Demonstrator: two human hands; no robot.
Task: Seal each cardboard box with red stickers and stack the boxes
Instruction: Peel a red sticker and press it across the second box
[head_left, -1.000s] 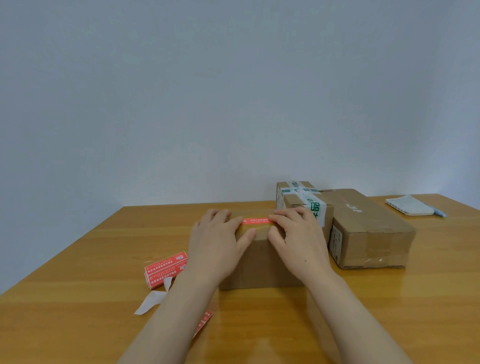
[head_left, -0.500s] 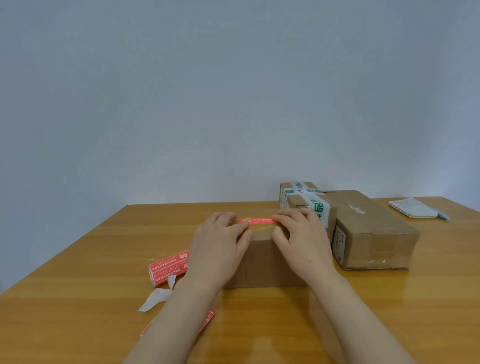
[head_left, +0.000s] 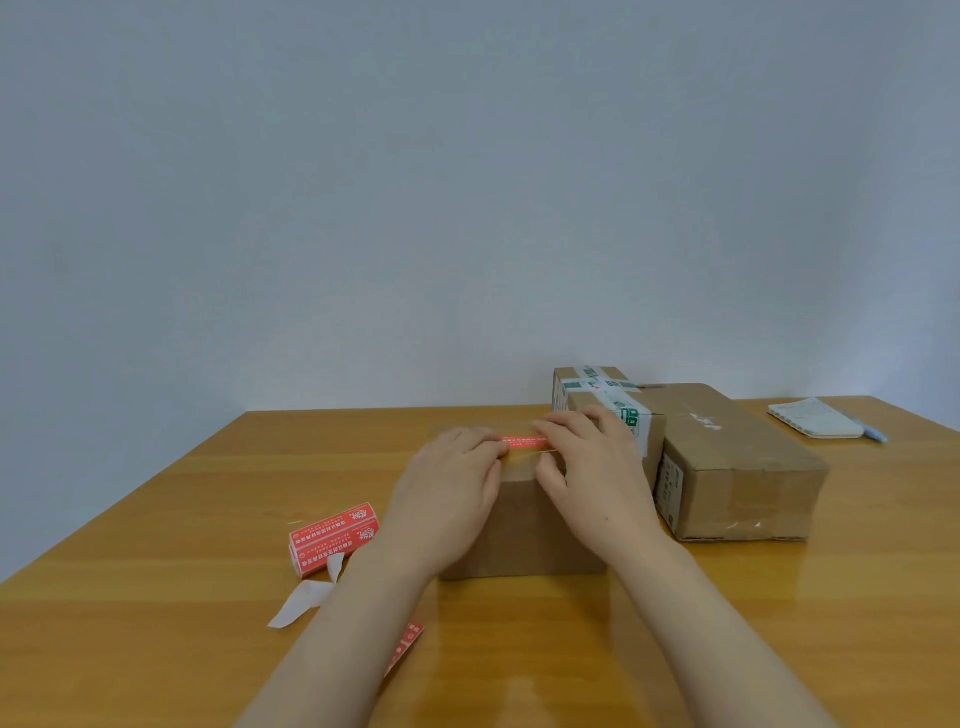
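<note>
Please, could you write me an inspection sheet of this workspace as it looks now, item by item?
Surface: wooden table, glossy.
Job's things: small box in front, red sticker on its top; taped box and big box behind on the right, beside each other, not stacked; sticker pile on the left.
Clutter: backing paper, loose sticker strip, notebook, pen.
Hands: left hand and right hand press on the small box's top at the sticker's ends.
Cables: nothing seen.
Surroundings: plain wall.
</note>
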